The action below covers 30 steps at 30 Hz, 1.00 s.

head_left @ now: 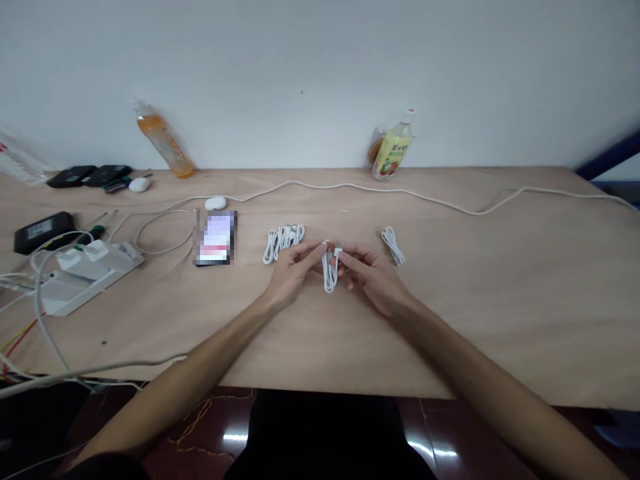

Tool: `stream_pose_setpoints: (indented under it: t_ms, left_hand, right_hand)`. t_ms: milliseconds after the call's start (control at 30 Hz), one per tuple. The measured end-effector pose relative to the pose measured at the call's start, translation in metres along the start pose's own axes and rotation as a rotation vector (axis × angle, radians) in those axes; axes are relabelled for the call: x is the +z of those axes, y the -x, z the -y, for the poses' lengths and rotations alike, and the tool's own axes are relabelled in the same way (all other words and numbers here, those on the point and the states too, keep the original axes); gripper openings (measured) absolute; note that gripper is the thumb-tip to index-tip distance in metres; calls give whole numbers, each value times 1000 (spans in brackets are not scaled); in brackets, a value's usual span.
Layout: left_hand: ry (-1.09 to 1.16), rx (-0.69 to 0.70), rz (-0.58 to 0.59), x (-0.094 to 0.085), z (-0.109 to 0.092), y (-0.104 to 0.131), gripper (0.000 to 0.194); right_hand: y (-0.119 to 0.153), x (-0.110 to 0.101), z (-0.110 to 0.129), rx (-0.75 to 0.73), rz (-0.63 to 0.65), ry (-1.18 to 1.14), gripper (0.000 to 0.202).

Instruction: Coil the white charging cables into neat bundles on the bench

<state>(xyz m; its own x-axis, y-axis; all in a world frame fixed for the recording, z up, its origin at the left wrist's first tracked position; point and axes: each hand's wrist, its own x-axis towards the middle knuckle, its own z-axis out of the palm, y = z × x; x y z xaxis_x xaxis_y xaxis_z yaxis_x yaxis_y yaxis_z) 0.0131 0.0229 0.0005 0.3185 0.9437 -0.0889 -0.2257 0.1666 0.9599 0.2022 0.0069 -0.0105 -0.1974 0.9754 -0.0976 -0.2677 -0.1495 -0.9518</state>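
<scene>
Between my two hands, a folded white cable (329,272) hangs with its ends at the top. My left hand (296,267) pinches it from the left, near one end. From the right, my right hand (367,270) grips the other end, where a white plug shows. Several coiled white cables (273,245) lie on the table just beyond and left of my left hand. One more white cable bundle (393,246) rests to the right, beyond my right hand.
On the wooden table (500,300) lie a phone (217,238) and a white case (215,203). A white power strip (93,277) with wires is at left. An orange bottle (167,145) and a yellow-labelled bottle (393,150) stand by the wall. A long white cord (350,187) crosses behind.
</scene>
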Motion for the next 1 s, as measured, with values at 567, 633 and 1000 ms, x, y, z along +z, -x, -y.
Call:
stream_pose_setpoints:
  t_ms: [567, 633, 1000]
  left_hand:
    - [25, 11, 75, -3, -1, -1, 52]
    - [47, 5, 93, -2, -1, 0, 48]
    - [72, -38, 160, -1, -5, 2, 42]
  right_hand:
    - [0, 3, 2, -20, -3, 32, 43]
    - [1, 3, 2, -40, -8, 53, 42]
    - [1, 4, 6, -118, -29, 144, 53]
